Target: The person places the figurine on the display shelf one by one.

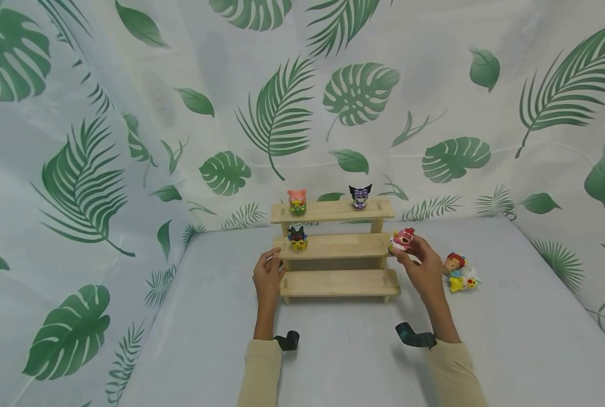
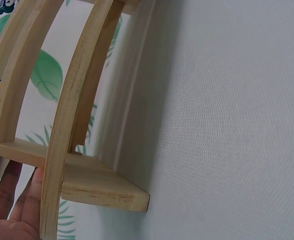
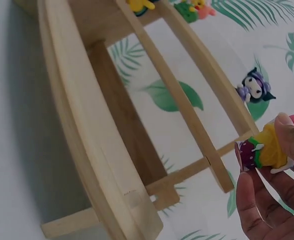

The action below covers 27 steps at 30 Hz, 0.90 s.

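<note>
And here, right of centre, the right hand (image 1: 420,265) has a pink-and-red figurine (image 1: 403,239) pinched between thumb and fingers, overlapping the right end of the middle tier of the wooden stand (image 1: 339,282). The right wrist view catches the piece at the right edge of the frame, its yellow middle, green band and speckled purple base on show; whether that base touches the wood cannot be told.

Across to the left of centre, the left hand (image 1: 268,276) is at the stand's left end, fingers loosely extended, reaching up to the side bar at lower left of its wrist view.

Up on the top tier, a pink-headed figurine (image 1: 297,202) stands at the left and a black-and-purple figurine (image 1: 360,198) towards the right! Below, a yellow figurine with a black top (image 1: 298,238) holds the left end of the middle tier. Just beside the right hand, a little cluster of colourful figurines (image 1: 457,275) lies on the pale worktop (image 1: 343,350), all before a leaf-printed backdrop (image 1: 419,45) filling the upper frame.
</note>
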Available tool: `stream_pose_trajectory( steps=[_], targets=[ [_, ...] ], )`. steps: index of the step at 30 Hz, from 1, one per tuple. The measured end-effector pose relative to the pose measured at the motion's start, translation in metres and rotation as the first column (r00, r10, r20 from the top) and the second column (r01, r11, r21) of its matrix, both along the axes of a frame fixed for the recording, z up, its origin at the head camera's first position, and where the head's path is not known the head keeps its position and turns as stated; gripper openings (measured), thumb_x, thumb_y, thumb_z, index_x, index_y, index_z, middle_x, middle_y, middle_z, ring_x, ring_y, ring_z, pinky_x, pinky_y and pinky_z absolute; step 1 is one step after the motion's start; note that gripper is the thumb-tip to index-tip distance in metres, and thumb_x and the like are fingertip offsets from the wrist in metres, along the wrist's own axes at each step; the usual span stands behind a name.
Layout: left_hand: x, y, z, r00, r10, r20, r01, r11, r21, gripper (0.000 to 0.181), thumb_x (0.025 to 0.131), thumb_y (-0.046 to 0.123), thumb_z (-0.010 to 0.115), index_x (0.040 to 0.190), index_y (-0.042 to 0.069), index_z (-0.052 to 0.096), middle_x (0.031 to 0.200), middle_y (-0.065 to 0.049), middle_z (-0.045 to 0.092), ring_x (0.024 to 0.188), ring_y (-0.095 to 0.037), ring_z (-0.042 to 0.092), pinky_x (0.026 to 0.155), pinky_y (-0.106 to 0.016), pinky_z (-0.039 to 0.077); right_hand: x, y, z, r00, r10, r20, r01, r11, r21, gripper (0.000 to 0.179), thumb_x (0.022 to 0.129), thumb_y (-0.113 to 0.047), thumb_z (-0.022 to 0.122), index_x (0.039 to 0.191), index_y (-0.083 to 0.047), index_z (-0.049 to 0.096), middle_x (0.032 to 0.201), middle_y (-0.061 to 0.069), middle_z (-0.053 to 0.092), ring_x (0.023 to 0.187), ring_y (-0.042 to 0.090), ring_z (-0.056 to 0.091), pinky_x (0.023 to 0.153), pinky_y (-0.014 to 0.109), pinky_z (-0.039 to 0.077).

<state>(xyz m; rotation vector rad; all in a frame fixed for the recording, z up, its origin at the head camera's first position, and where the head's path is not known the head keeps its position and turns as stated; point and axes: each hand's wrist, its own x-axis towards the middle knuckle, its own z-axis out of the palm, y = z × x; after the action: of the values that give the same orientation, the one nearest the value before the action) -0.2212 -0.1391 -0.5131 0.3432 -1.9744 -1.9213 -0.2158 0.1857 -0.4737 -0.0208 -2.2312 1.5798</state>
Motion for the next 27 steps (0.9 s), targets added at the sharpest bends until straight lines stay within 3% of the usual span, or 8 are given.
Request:
stream_pose_trajectory(
  steps=[3, 10, 16, 20, 23, 25, 27],
  targets=[
    [0.0, 0.0, 0.0, 1.0, 0.004, -0.001, -0.004, 1.0, -0.003, 0.025, 0.101, 0.027, 0.055, 0.117, 0.014, 0.069, 0.113, -0.019, 0.07, 0.107, -0.031, 0.068, 0.082, -0.041, 0.06, -0.005, -0.005, 0.001, 1.0, 0.013, -0.018, -0.012, 0.998, 0.055, 0.047, 0.091, -0.019, 0.071, 0.133, -0.003, 0.056, 0.12, 0.02, 0.066, 0.093, -0.007, 0.055, 0.068, 0.002, 0.045],
    [-0.001, 0.0, 0.001, 1.0, 0.001, -0.004, -0.001, 1.0, 0.009, 0.022, 0.101, 0.026, 0.056, 0.115, 0.016, 0.069, 0.111, -0.017, 0.071, 0.106, -0.028, 0.068, 0.082, -0.041, 0.06, -0.016, -0.019, 0.007, 0.996, 0.062, -0.062, -0.055, 0.992, 0.11, 0.047, 0.089, -0.012, 0.073, 0.13, 0.003, 0.057, 0.119, 0.023, 0.066, 0.101, 0.026, 0.063, 0.074, -0.002, 0.043],
    [-0.003, 0.0, 0.0, 1.0, -0.002, -0.006, 0.002, 1.0, 0.004, 0.023, 0.101, 0.027, 0.056, 0.116, 0.016, 0.069, 0.111, -0.016, 0.071, 0.106, -0.028, 0.068, 0.082, -0.043, 0.06, -0.023, -0.027, 0.011, 0.993, 0.107, -0.058, -0.098, 0.987, 0.129, 0.046, 0.086, -0.007, 0.075, 0.128, 0.004, 0.057, 0.114, 0.024, 0.067, 0.1, 0.029, 0.064, 0.075, -0.001, 0.045],
    [-0.002, 0.0, 0.0, 1.0, 0.001, 0.002, -0.001, 1.0, -0.002, 0.023, 0.101, 0.027, 0.056, 0.116, 0.016, 0.069, 0.111, -0.016, 0.071, 0.106, -0.027, 0.068, 0.082, -0.041, 0.06, -0.027, -0.031, 0.011, 0.989, 0.143, -0.043, -0.135, 0.978, 0.156, 0.046, 0.086, -0.008, 0.075, 0.127, 0.005, 0.056, 0.113, 0.025, 0.067, 0.103, 0.035, 0.066, 0.082, 0.021, 0.057],
    [0.0, 0.001, 0.0, 1.0, 0.004, 0.004, -0.004, 1.0, -0.004, 0.023, 0.101, 0.027, 0.056, 0.116, 0.016, 0.069, 0.111, -0.016, 0.071, 0.105, -0.027, 0.068, 0.082, -0.039, 0.06, -0.031, -0.034, 0.01, 0.985, 0.168, -0.04, -0.158, 0.971, 0.182, 0.047, 0.087, -0.009, 0.074, 0.127, 0.005, 0.055, 0.113, 0.026, 0.067, 0.104, 0.037, 0.066, 0.086, 0.042, 0.058],
    [0.0, 0.001, 0.0, 1.0, 0.006, 0.004, -0.006, 1.0, -0.005, 0.022, 0.101, 0.026, 0.056, 0.116, 0.016, 0.069, 0.111, -0.016, 0.071, 0.105, -0.027, 0.069, 0.081, -0.038, 0.061, -0.033, -0.035, 0.009, 0.983, 0.179, -0.044, -0.168, 0.969, 0.182, 0.047, 0.086, -0.008, 0.075, 0.126, 0.005, 0.056, 0.113, 0.026, 0.067, 0.103, 0.037, 0.067, 0.085, 0.045, 0.057],
    [0.0, 0.0, 0.0, 1.0, 0.007, 0.001, -0.007, 1.0, -0.005, 0.022, 0.101, 0.026, 0.056, 0.116, 0.016, 0.069, 0.111, -0.016, 0.071, 0.105, -0.028, 0.069, 0.081, -0.039, 0.061, -0.035, -0.037, 0.008, 0.98, 0.191, -0.055, -0.179, 0.967, 0.18, 0.046, 0.085, -0.007, 0.076, 0.125, 0.005, 0.057, 0.112, 0.026, 0.068, 0.102, 0.037, 0.067, 0.083, 0.039, 0.059]
  ],
)
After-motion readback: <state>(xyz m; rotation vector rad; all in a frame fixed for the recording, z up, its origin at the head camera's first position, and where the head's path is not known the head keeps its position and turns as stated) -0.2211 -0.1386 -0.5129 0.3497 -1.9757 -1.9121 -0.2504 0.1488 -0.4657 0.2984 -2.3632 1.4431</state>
